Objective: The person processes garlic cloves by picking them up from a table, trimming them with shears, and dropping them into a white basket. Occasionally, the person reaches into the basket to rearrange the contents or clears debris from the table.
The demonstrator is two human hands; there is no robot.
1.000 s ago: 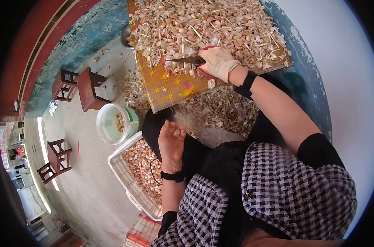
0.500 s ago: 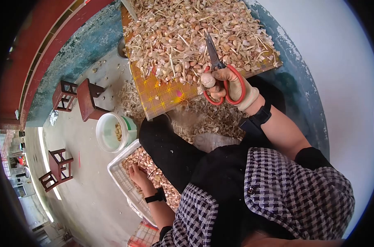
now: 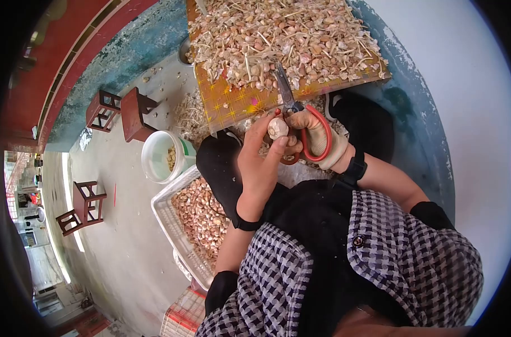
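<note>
My left hand (image 3: pixel 260 160) is closed on a whitish garlic bulb (image 3: pixel 278 128), thumb and fingers around it. My right hand (image 3: pixel 323 137), in a pale glove with bare fingertips, holds red-handled scissors (image 3: pixel 318 121), their dark blades pointing up over the table edge, and its fingers also touch the bulb's right side. Beyond the hands, a heap of garlic cloves, skins and stalks (image 3: pixel 283 39) covers a yellow patterned tabletop (image 3: pixel 224 106). By my left leg stands a white plastic crate (image 3: pixel 168 219) filled with garlic cloves (image 3: pixel 199 216).
A white bucket (image 3: pixel 156 157) with some pieces inside stands beyond the crate. Dark red stools (image 3: pixel 137 115) stand on the concrete floor (image 3: pixel 126 241) to the left. A red and white basket (image 3: pixel 182 314) is at the bottom. A blue and white wall (image 3: pixel 441 84) runs along the right.
My left hand has left the crate and come up to the bulb beside my right hand. My right hand, still holding the scissors, appears slightly lower. The view has shifted a little.
</note>
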